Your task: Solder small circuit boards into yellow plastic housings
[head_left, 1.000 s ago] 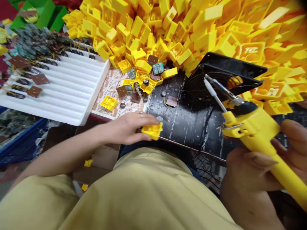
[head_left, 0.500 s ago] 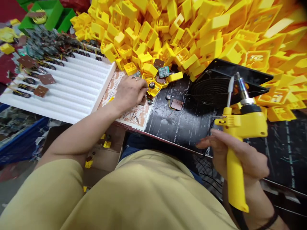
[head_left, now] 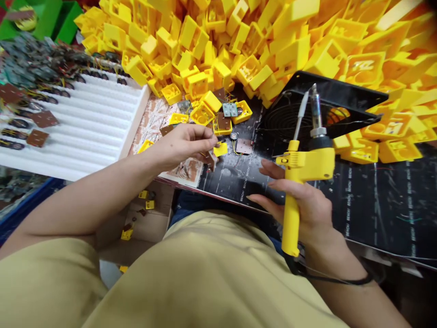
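Pinching a small brown board [head_left: 210, 159] at the fingertips, the left hand [head_left: 184, 143] is held above the black mat [head_left: 375, 196], beside a yellow housing [head_left: 221, 149]; the board is partly hidden and blurred. A soldering gun [head_left: 300, 168] is gripped upright in the right hand [head_left: 300, 209], fingers loosely curled. The yellow heap [head_left: 273, 36] is cut off above.

Black mat [head_left: 375, 191] on my bench: small white print repeated in rows, looks like "BENCH"; rest too small for me to read.
Yellow housing [head_left: 362, 68] in heap: raised mark, blurred, unreadable.
Printed sheet [head_left: 153, 123]: pattern only, no legible words.
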Demonstrator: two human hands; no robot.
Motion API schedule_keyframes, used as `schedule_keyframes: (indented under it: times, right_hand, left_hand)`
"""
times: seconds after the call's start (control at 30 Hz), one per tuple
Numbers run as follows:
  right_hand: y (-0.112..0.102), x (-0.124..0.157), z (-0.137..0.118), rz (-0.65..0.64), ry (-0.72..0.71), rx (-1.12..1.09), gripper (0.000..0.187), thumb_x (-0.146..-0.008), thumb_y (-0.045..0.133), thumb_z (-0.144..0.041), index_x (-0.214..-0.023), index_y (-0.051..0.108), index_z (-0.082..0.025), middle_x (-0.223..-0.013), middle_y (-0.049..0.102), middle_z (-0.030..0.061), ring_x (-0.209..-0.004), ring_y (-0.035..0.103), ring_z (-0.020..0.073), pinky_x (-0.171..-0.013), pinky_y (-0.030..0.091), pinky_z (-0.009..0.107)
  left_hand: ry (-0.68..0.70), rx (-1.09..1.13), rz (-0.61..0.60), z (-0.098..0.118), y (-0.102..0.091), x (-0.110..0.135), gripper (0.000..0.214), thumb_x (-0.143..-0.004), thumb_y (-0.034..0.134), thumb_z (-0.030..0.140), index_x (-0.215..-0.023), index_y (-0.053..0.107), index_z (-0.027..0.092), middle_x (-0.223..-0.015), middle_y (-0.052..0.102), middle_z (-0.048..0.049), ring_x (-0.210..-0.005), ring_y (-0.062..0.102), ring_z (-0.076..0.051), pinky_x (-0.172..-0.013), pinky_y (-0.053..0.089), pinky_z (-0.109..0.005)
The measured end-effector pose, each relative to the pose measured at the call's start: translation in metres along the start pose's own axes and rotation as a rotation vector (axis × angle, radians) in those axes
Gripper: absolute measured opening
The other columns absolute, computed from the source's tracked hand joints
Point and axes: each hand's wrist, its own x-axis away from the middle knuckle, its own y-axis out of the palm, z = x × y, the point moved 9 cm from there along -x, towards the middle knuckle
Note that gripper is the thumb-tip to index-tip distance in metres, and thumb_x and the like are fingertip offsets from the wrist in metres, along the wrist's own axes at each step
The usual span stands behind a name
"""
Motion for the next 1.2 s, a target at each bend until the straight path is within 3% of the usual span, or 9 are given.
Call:
schedule_keyframes:
  times: [0.17,0.3,0.4,0.6,0.7,0.8,0.97,1.1,1.2]
  right_hand:
    - [0.018,-0.022,-0.006,0.013,-0.013,0.017,0.051,-0.072,0.081,-0.027,-0.112,0.05,-0.024,-0.12,0.064,0.0128,-0.104,0.066,0.0271,-0.087,0.058,0.042]
    - [0.045,-0.043,-0.014,0.026,-0.028,0.05,0.044,-0.078,0.076,-0.038,-0.109,0.049,-0.022,-0.096,0.067,0.0064,-0.084,0.069,0.0211,-0.071,0.058,0.03]
    - [0.055,-0.047,-0.014,0.043,-0.002,0.047,0.029,-0.086,0.068,-0.025,-0.107,0.048,-0.021,-0.091,0.068,0.0025,-0.074,0.068,0.0142,-0.064,0.054,0.021]
    - [0.043,-0.038,-0.018,-0.014,-0.021,0.132,0.024,-0.089,0.061,-0.017,-0.11,0.05,-0.022,-0.096,0.07,0.0044,-0.073,0.068,0.0147,-0.061,0.052,0.022]
    - [0.042,-0.035,-0.02,-0.089,-0.024,0.178,0.022,-0.091,0.058,-0.019,-0.111,0.049,-0.021,-0.095,0.071,0.006,-0.069,0.068,0.0147,-0.057,0.05,0.022]
    - [0.042,-0.031,-0.018,-0.13,0.016,0.163,0.023,-0.091,0.058,-0.018,-0.112,0.049,-0.021,-0.099,0.07,0.0067,-0.071,0.068,0.0146,-0.058,0.051,0.022]
    - [0.039,-0.026,-0.018,-0.129,0.007,0.157,0.024,-0.091,0.058,-0.018,-0.113,0.049,-0.021,-0.092,0.07,0.0038,-0.068,0.066,0.013,-0.06,0.05,0.022]
    - [0.031,-0.024,-0.019,-0.091,-0.035,0.221,0.027,-0.09,0.063,-0.029,-0.113,0.05,-0.02,-0.088,0.068,0.0046,-0.072,0.065,0.016,-0.062,0.049,0.026]
    - [0.028,-0.02,-0.022,-0.075,-0.093,0.287,0.045,-0.082,0.066,-0.052,-0.111,0.052,-0.02,-0.094,0.067,0.008,-0.079,0.064,0.0211,-0.069,0.049,0.033]
  left_hand:
    - [-0.118,0.321,0.032,-0.017,0.0,0.005,0.008,-0.079,0.061,0.013,-0.074,0.054,0.014,-0.063,0.056,0.0038,-0.052,0.059,-0.007,-0.062,0.057,-0.027]
    - [-0.16,0.429,-0.057,-0.022,0.021,0.01,0.013,-0.074,0.067,0.015,-0.071,0.055,0.013,-0.059,0.056,0.004,-0.053,0.06,-0.008,-0.061,0.055,-0.024]
    - [-0.175,0.394,-0.039,-0.03,0.017,0.014,0.018,-0.071,0.073,0.022,-0.071,0.057,0.014,-0.06,0.06,0.0027,-0.055,0.062,-0.01,-0.056,0.052,-0.022]
    - [-0.019,-0.344,0.046,-0.026,-0.024,0.015,0.027,-0.08,0.061,0.041,-0.077,0.067,0.014,-0.063,0.063,-0.0004,-0.049,0.055,-0.01,-0.046,0.043,-0.021]
    - [0.106,-0.844,0.036,-0.018,-0.021,0.02,0.031,-0.085,0.051,0.038,-0.075,0.07,0.015,-0.065,0.066,-0.0029,-0.061,0.063,-0.015,-0.057,0.046,-0.025]
    - [0.206,-1.186,0.097,-0.007,-0.013,0.029,0.032,-0.089,0.045,0.033,-0.096,0.072,0.016,-0.092,0.073,-0.0081,-0.087,0.069,-0.023,-0.074,0.05,-0.031]
    - [0.304,-1.342,0.271,0.01,-0.008,0.04,0.04,-0.095,0.038,0.041,-0.106,0.068,0.017,-0.104,0.071,-0.0093,-0.095,0.067,-0.024,-0.08,0.049,-0.033]
    - [0.154,-1.534,0.276,-0.005,-0.01,0.038,0.051,-0.095,0.034,0.052,-0.09,0.071,0.017,-0.082,0.072,-0.0101,-0.084,0.067,-0.027,-0.065,0.043,-0.032]
    - [0.147,-1.441,0.237,-0.019,-0.006,0.038,0.045,-0.094,0.04,0.051,-0.092,0.072,0.018,-0.08,0.072,-0.0075,-0.079,0.067,-0.024,-0.065,0.041,-0.031]
